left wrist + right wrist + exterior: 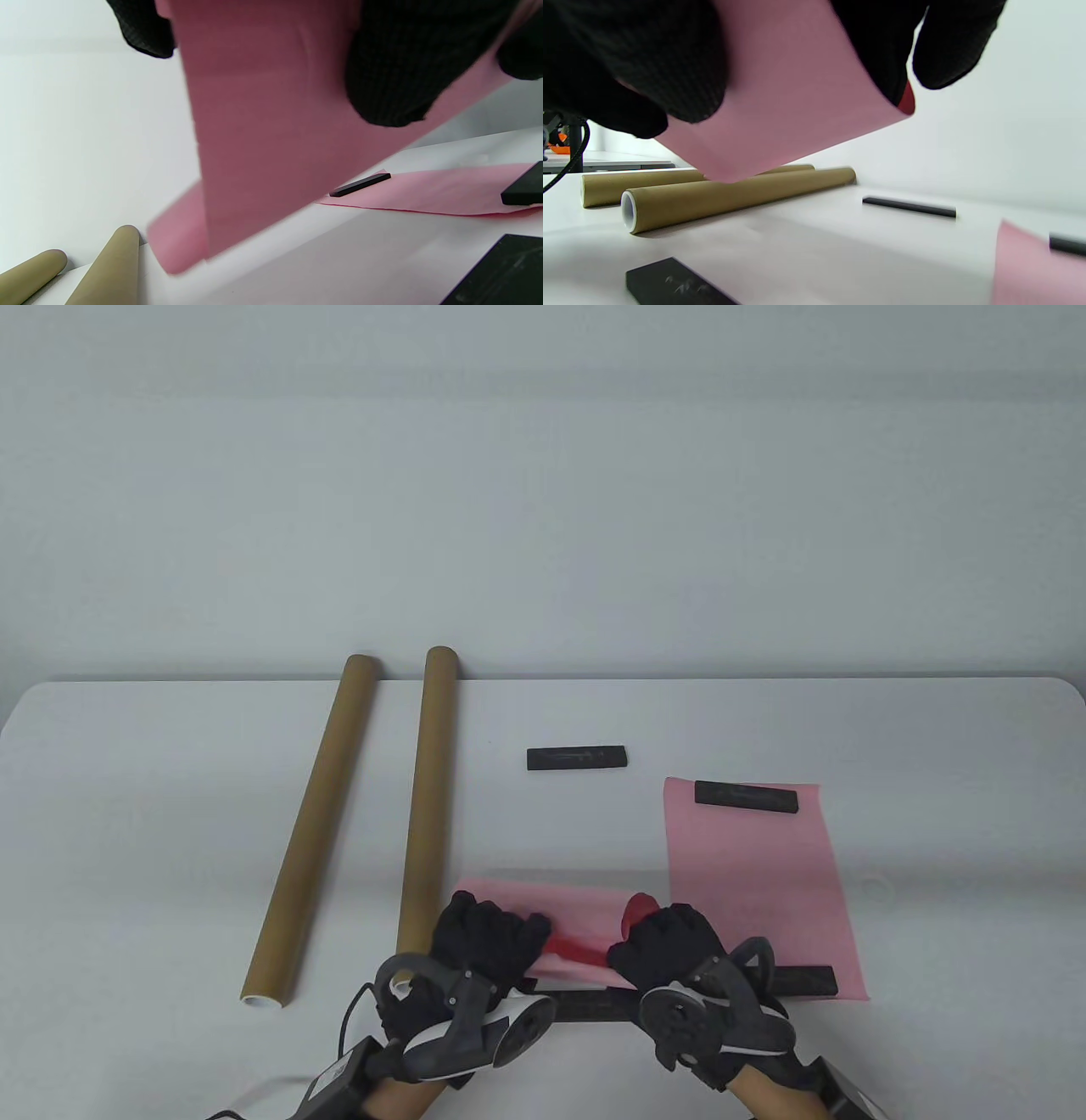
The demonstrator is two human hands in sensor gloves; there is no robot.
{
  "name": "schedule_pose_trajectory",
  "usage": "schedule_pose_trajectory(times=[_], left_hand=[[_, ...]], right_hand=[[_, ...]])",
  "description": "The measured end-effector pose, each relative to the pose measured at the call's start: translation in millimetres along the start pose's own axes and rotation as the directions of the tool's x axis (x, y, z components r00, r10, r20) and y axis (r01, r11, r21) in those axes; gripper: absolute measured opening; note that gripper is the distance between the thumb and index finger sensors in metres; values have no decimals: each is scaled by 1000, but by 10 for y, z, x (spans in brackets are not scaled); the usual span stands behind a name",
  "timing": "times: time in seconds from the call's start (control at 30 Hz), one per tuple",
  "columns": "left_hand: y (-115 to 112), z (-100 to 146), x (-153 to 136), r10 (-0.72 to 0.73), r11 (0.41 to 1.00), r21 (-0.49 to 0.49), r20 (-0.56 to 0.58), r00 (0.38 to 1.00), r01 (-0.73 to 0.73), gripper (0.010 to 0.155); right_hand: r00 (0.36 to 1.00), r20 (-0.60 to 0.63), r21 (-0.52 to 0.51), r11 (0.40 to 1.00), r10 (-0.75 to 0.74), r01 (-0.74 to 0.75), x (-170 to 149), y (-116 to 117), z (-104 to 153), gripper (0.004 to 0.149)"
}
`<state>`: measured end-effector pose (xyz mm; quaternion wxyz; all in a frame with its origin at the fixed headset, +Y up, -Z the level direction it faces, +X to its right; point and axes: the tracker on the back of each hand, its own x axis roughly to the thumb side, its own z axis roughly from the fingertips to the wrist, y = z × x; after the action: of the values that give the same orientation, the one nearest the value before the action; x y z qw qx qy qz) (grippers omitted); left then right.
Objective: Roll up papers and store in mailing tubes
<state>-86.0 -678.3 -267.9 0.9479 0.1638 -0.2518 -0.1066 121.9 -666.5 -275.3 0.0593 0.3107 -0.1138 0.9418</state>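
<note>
**Fig. — Rolling the first pink sheet, both hands engaged**

The left hand (485, 943) and right hand (670, 943) each have fingers curled round the pink sheet (567, 912), lifted off the table near the front edge; its near part is curled over, red inside showing between the hands. Judged step: starting the roll. To do it well: keep both hands level so the ends stay flush, roll tight enough to enter the tube bore (the white-lined mouth shows in the right wrist view), avoid creasing the leading edge. The nearer mailing tube (428, 797) lies just left of the sheet; the second tube (316, 823) further left, parallel. A second pink sheet (759, 882) lies flat at right, pinned by black bar weights (747, 796) at far and near ends; one more bar (577, 757) lies free mid-table.

Surface: white table (127, 814), matte, rounded corners. Room: plain pale wall behind; a cable, a stand and sth. orange at the right wrist view's left edge.
</note>
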Motion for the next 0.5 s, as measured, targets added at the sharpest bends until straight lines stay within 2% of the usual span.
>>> schedule_pose_trajectory(times=[0.07, 0.13, 0.2, 0.27, 0.3, 0.37, 0.4, 0.5], left_hand=[[-3, -5, -5, -5, 1000, 7, 21, 1000, 4, 68], [-12, -19, -23, 12, 1000, 4, 17, 1000, -12, 60], [-40, -28, -40, 52, 998, -22, 10, 999, -52, 52], [-91, -41, -64, 124, 990, -69, -16, 992, -125, 48], [-119, -54, -80, 173, 980, -98, -29, 984, -175, 46], [-158, -72, -102, 269, 952, -137, -53, 962, -274, 45], [-176, -81, -110, 318, 933, -157, -63, 946, -324, 45], [-187, -80, -106, 333, 926, -167, -63, 941, -339, 45]], right_hand=[[992, -35, 36, 992, -117, 118, -70, 30, 10, 42], [969, -68, 45, 969, -239, 243, -133, 33, 23, 41], [963, -82, 2, 967, -255, 256, -154, 24, 47, 46], [991, -52, -51, 992, -121, 119, -115, -1, 85, 66], [1000, -23, -82, 996, 19, -20, -63, -20, 103, 76], [979, 47, -108, 976, 197, -191, 21, -30, 122, 79], [968, 51, -142, 961, 245, -236, 61, -26, 130, 76], [978, 35, -124, 971, 208, -202, 68, -16, 99, 50]])
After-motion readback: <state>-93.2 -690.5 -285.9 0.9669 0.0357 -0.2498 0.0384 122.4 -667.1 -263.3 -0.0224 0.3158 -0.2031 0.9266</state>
